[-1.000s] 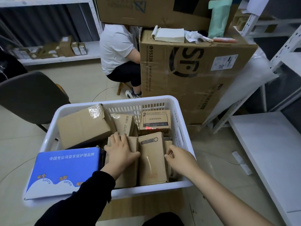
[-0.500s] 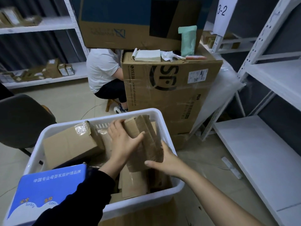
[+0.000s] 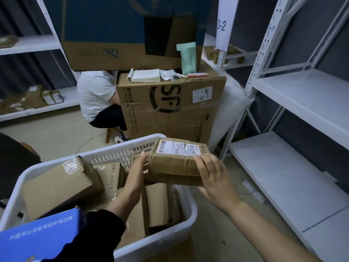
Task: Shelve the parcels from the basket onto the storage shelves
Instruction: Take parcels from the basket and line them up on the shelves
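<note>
Head view.

**Q:** Where is the parcel, and how do the hands hold it?

**A:** The taped brown parcel (image 3: 175,165), shipping label (image 3: 178,148) uppermost, is held above the far right corner of the white basket (image 3: 120,149), lifted off the cartons that remain inside. The left hand (image 3: 137,171) presses straight fingers against its left end. The right hand (image 3: 213,178) wraps the right end, fingers laid over the near face. The parcel is thus clamped between the two.

**Q:** Which step is in hand?

**A:** Probably the carry to the storage shelves (image 3: 283,186), which stand to the right of the basket.

**Q:** How is it done well?

**A:** Keep both hands opposed and the parcel level while it passes over the basket rim. Steer it between the perforated uprights rather than against them. Lower it flat onto a shelf board, label kept readable, and slide it toward the back before letting go.

**Q:** What might go wrong?

**A:** The left hand appears to hold by pressure alone, so easing it early could let that end drop. The loose tape edges may also snag on the basket or the shelf.
</note>
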